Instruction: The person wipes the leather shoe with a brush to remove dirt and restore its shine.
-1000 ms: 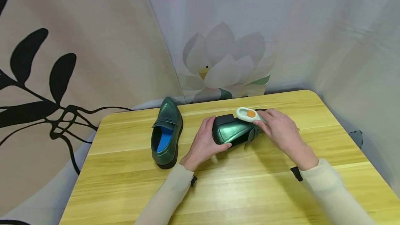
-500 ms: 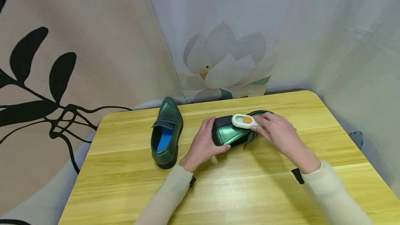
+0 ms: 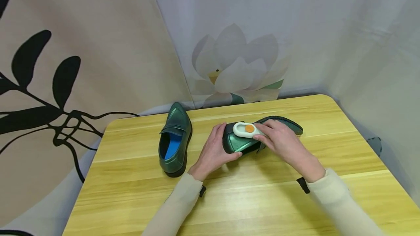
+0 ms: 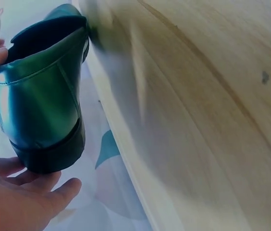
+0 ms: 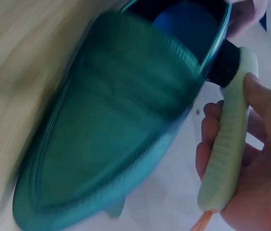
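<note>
A shiny green loafer (image 3: 238,142) is tilted over on its side, toe to the right and opening towards me. My left hand (image 3: 214,153) grips it round the heel (image 4: 42,106), thumb at the opening's rim. In my right hand (image 3: 283,139) is a white scrub brush (image 3: 240,130) with an orange button (image 3: 249,128). The right wrist view shows its pale handle (image 5: 224,149) in curled fingers and its dark bristles (image 5: 226,63) at the shoe's side. A matching green loafer (image 3: 177,145) with a blue insole stands upright to the left.
The wooden table (image 3: 249,203) has its far edge just behind the shoes. A printed fabric curtain (image 3: 236,46) hangs behind it, and more pale cloth falls along the right side.
My right hand has moved the brush left along the loafer's side towards the heel, uncovering the toe. The left hand and the standing loafer have stayed in place.
</note>
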A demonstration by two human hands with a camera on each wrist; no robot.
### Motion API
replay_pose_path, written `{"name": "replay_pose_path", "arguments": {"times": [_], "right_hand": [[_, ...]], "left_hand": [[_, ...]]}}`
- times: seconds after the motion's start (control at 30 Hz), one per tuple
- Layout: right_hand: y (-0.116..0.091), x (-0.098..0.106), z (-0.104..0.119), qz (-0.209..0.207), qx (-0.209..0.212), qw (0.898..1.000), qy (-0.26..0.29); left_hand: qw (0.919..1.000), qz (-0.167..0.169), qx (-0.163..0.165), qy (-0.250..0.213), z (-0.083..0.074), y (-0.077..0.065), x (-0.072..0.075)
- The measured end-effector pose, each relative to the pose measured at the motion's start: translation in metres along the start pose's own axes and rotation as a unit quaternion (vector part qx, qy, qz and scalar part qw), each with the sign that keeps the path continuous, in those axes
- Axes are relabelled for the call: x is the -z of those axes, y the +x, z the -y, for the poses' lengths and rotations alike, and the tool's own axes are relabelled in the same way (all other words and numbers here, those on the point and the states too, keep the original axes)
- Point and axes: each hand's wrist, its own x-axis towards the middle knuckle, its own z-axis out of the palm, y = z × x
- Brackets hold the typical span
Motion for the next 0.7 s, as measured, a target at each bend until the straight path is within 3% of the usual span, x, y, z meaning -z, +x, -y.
{"name": "replay_pose_path", "arguments": {"times": [0.27,0.53,0.7], "right_hand": [[0.01,-0.017,0.02,-0.008,-0.002,1.0,0.009],[0.013,-0.016,0.015,-0.051,-0.052,0.997,-0.032],[0.013,-0.018,0.02,-0.049,-0.021,0.998,-0.027]], "left_hand": [[0.9999,-0.006,-0.011,-0.009,0.001,-0.001,-0.001],[0.9996,-0.016,-0.023,0.005,0.0,-0.001,-0.002],[0.9994,-0.02,-0.028,0.006,-0.001,-0.001,-0.002]]}}
